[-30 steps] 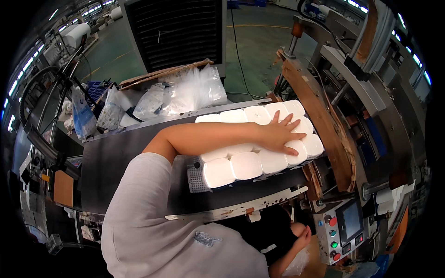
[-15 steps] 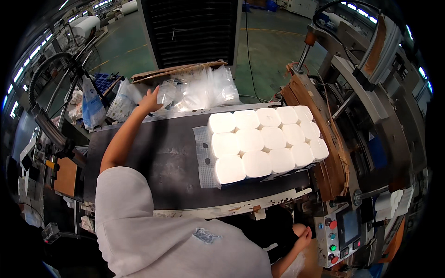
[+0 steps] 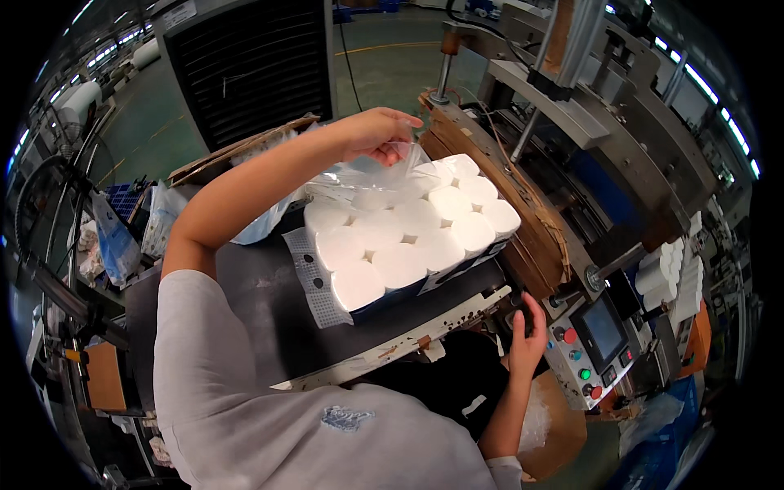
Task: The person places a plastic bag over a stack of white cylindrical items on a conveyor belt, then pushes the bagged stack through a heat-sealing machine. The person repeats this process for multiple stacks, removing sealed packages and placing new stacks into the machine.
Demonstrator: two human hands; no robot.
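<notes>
A block of white paper rolls (image 3: 400, 263), set side by side in rows, lies on the dark work surface (image 3: 253, 294). Dark blue packaging shows along its near side, and a dotted flap of film (image 3: 314, 279) sticks out at its left end. Over the far edge of the rolls, my left hand (image 3: 382, 137) pinches a clear plastic bag (image 3: 355, 175), which trails to the left across the rolls. My right hand (image 3: 528, 339) is raised beside the near right corner of the surface, fingers apart and holding nothing, close to the control panel.
On the right stand a brown board stack (image 3: 482, 175), a metal press frame (image 3: 563, 114) and a control panel (image 3: 590, 347) with coloured buttons. Filled plastic bags (image 3: 114, 237) hang at the left. A black slatted cabinet (image 3: 253, 69) stands beyond the surface.
My left hand has moved from the pile of clear bags rightward over the rolls, now with a bag in it. The right hand has risen and opened. The view has turned right.
</notes>
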